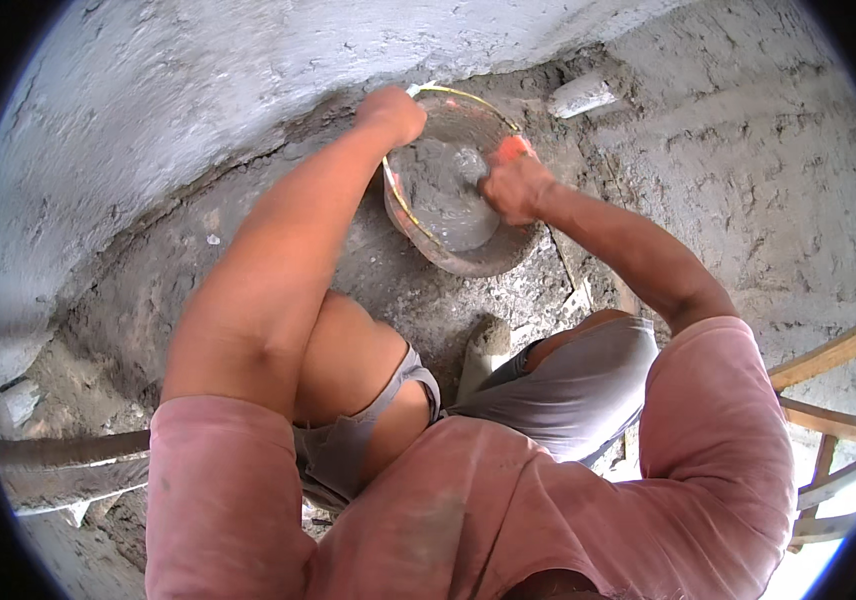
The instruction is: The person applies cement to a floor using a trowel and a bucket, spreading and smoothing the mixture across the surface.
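Observation:
A round, mortar-smeared bucket (483, 262) with a yellowish edge and reddish-orange patches stands on the ground in front of me. Wet grey mortar (438, 195) lies inside it. My left hand (393, 113) is closed on the far left part of its rim. Inside the right side of the bucket, my right hand (518, 188) is closed in a fist, slightly blurred. A wet grey lump or tool end (468, 165) shows beside its fingers; what the hand grips is hidden.
Rough plastered walls (188, 120) rise to the left and right. A pale block (582, 94) lies beyond the bucket at the right. Curved wooden pieces (828, 350) are at the right edge, and a curved beam (68, 452) is at the left. My bent knees are close to the bucket.

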`<state>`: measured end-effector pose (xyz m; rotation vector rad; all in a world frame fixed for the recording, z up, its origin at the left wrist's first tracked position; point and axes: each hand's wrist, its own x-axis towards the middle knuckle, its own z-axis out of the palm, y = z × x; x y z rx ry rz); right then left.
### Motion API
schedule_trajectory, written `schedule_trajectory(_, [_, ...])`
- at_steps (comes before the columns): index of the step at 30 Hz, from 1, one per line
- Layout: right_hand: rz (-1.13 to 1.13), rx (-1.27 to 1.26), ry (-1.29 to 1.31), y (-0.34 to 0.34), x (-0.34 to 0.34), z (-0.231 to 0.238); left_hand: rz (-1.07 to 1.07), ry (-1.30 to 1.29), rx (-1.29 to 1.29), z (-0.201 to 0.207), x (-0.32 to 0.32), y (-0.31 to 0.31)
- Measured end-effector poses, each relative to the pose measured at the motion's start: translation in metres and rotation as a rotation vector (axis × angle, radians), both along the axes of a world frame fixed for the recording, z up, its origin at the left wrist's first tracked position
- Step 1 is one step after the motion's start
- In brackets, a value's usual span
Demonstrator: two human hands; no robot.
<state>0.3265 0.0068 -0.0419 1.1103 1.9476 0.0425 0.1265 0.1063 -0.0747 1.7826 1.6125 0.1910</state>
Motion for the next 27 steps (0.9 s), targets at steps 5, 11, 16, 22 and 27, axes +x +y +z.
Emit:
schedule_trajectory(5, [0.015, -0.199, 0.176, -0.013, 0.012, 0.028, -0.032, 0.000, 0.005, 0.001, 0.003, 0.005])
schedule_trajectory(11, [-0.168, 0.034, 0.001, 0.030, -0.003, 0.052, -0.055, 0.008, 0.001, -0.001, -0.001, 0.003])
schedule_trajectory(16, [0.172, -0.182, 0.014, -0.029, -0.014, 0.019, -0.057, 0.004, -0.012, -0.004, 0.000, 0.003])
schedule_trajectory(22, [0.172, 0.200, -0.051, 0.028, -0.007, 0.107, -0.070, 0.005, 0.024, -0.009, -0.006, 0.008])
schedule_trajectory(27, [-0.076, -0.121, -0.098, -0.007, 0.002, 0.113, -0.115, -0.001, 0.020, -0.006, -0.003, 0.003])
